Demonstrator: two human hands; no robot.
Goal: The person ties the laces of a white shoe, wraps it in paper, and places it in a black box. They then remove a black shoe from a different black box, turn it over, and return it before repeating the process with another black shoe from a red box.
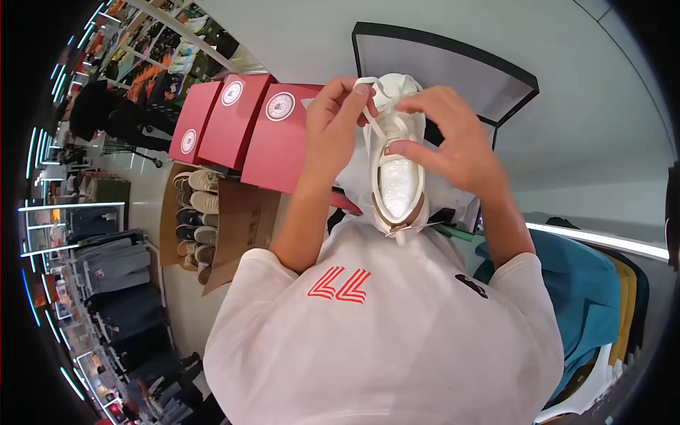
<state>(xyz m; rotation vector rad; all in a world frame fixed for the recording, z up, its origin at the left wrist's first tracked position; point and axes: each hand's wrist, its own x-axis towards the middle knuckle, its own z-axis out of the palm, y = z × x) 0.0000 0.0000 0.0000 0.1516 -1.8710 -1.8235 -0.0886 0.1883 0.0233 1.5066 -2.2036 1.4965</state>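
Note:
In front of my chest is a white sneaker (384,163), its heel end toward me and its toe pointing away. Its opening shows a whitish, crinkled filling (399,185). My left hand (336,117) pinches a white shoelace (373,122) between thumb and fingers, just left of the laced part. On the other side, my right hand (453,138) has thumb and fingers spread apart. Its thumb rests at the sneaker's tongue, and its index fingertip is by the laces nearer the toe. White wrapping paper (356,172) lies around the shoe.
Several red shoeboxes (265,152) stand to the left. Below them, an open cardboard box (241,223) holds several pairs of shoes (204,204). A black-framed panel (453,67) is ahead. Clothes (577,283) hang at right, and a person in dark clothing (106,117) is far left.

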